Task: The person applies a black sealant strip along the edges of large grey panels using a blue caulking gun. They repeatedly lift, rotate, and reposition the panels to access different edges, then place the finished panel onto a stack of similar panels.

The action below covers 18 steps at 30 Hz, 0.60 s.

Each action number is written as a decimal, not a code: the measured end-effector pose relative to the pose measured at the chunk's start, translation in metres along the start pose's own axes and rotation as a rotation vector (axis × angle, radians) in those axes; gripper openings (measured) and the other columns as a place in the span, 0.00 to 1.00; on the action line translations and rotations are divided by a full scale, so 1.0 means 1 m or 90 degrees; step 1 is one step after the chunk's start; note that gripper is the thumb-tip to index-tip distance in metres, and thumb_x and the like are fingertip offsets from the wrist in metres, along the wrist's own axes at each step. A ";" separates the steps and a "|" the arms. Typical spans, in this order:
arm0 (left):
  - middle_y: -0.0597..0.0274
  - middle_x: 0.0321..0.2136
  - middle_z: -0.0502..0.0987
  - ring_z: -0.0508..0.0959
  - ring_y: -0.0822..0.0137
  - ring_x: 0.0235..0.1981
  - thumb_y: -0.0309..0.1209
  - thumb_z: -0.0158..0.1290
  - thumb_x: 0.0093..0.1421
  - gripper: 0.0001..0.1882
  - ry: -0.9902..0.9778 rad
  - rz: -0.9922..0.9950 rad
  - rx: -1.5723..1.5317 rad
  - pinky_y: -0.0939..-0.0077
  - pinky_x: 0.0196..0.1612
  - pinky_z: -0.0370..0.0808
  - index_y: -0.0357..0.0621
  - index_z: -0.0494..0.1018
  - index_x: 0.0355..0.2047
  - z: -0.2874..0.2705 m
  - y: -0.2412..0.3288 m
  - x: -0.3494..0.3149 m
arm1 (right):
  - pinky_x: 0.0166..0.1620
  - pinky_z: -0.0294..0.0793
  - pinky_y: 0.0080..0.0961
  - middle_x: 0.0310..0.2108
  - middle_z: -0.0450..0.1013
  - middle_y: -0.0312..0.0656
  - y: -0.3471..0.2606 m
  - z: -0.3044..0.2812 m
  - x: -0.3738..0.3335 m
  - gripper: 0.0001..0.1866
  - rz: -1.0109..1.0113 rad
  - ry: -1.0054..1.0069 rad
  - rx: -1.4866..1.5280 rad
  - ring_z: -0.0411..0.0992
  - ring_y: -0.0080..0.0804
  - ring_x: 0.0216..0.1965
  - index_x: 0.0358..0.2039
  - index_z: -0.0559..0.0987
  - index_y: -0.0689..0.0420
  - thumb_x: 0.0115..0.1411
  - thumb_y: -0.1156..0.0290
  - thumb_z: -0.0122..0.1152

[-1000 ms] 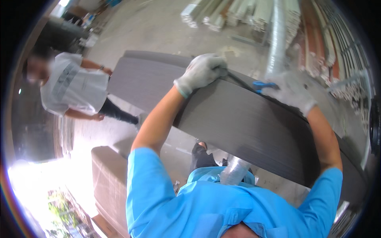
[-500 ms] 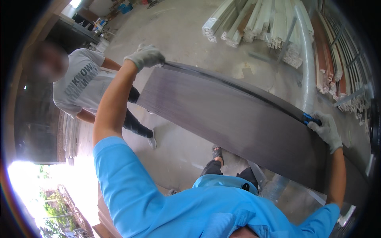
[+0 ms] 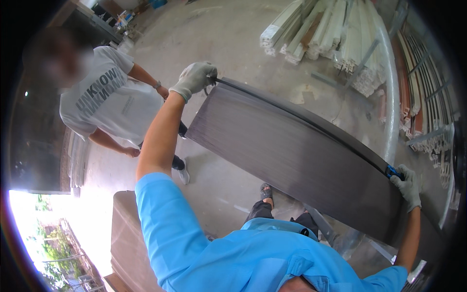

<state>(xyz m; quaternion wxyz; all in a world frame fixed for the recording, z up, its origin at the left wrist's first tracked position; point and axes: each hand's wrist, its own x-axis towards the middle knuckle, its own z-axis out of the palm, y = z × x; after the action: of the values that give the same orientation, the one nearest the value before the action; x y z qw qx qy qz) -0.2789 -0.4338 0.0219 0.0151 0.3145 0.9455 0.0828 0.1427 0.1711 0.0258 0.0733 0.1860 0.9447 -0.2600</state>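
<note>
A bare concrete workshop floor (image 3: 233, 44) is seen from above, pale and dusty, with daylight flooding in at eight o'clock.

The left hand (image 3: 194, 78), in a grey work glove, is raised toward eleven o'clock and is clamped on the upper corner of a long dark panel (image 3: 301, 155). The right hand (image 3: 406, 187), gloved the same way, is stretched out at four o'clock and is closed on the far end of the top edge, where a small blue tool (image 3: 391, 171) is pinched against the board. The hands are held wide apart, almost the full length of the panel between them.

The panel is carried on edge, slanting from upper left down to lower right, clear of the floor. It is judged to be a thin, broad sheet: stiff across its height, likely to flex along its length, and probably awkward rather than very heavy. Its face looks smooth and finely ribbed, so a slip is possible; the top edge near both ends is judged the safest hold.

Further out, a second person in a grey shirt (image 3: 104, 104) stands at ten o'clock, just beyond the left end. White and brown mouldings (image 3: 331, 34) are stacked at one o'clock, and more strips (image 3: 418, 92) are racked at three o'clock.
</note>
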 end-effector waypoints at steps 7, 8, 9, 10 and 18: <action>0.68 0.33 0.82 0.74 0.77 0.32 0.31 0.61 0.64 0.07 -0.197 -0.121 -0.403 0.77 0.35 0.73 0.43 0.80 0.39 -0.005 -0.030 0.003 | 0.35 0.65 0.24 0.24 0.65 0.30 0.022 0.010 -0.003 0.13 0.017 0.067 0.054 0.62 0.21 0.29 0.33 0.77 0.63 0.51 0.72 0.72; 0.69 0.33 0.81 0.74 0.78 0.32 0.32 0.60 0.65 0.08 -0.201 -0.103 -0.428 0.78 0.35 0.72 0.42 0.80 0.41 -0.005 -0.034 0.001 | 0.36 0.66 0.24 0.24 0.66 0.29 0.027 0.012 -0.005 0.13 0.020 0.071 0.079 0.63 0.21 0.30 0.34 0.77 0.63 0.51 0.72 0.72; 0.69 0.33 0.81 0.74 0.78 0.32 0.34 0.59 0.66 0.09 -0.203 -0.092 -0.441 0.78 0.35 0.72 0.43 0.80 0.42 -0.004 -0.038 -0.001 | 0.37 0.67 0.24 0.25 0.67 0.29 0.032 0.015 -0.004 0.14 0.022 0.082 0.094 0.64 0.21 0.30 0.34 0.78 0.64 0.51 0.71 0.73; 0.69 0.33 0.81 0.74 0.77 0.32 0.35 0.58 0.67 0.11 -0.199 -0.081 -0.455 0.78 0.35 0.72 0.43 0.80 0.44 -0.002 -0.042 -0.003 | 0.38 0.68 0.24 0.26 0.68 0.29 0.036 0.015 -0.005 0.15 0.023 0.098 0.115 0.65 0.21 0.31 0.35 0.78 0.64 0.52 0.71 0.74; 0.67 0.32 0.76 0.75 0.71 0.34 0.39 0.51 0.70 0.13 -0.033 -0.232 -0.515 0.75 0.39 0.74 0.41 0.76 0.39 0.065 -0.041 -0.017 | 0.44 0.73 0.25 0.32 0.76 0.34 0.022 0.001 0.002 0.18 0.033 -0.009 0.044 0.73 0.24 0.35 0.42 0.83 0.63 0.51 0.71 0.74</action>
<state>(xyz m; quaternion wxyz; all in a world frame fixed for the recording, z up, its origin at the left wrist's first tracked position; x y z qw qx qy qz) -0.2841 -0.4671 -0.0494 0.1747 0.1133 0.8763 0.4345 0.1499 0.1888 0.0139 0.0799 0.2111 0.9294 -0.2921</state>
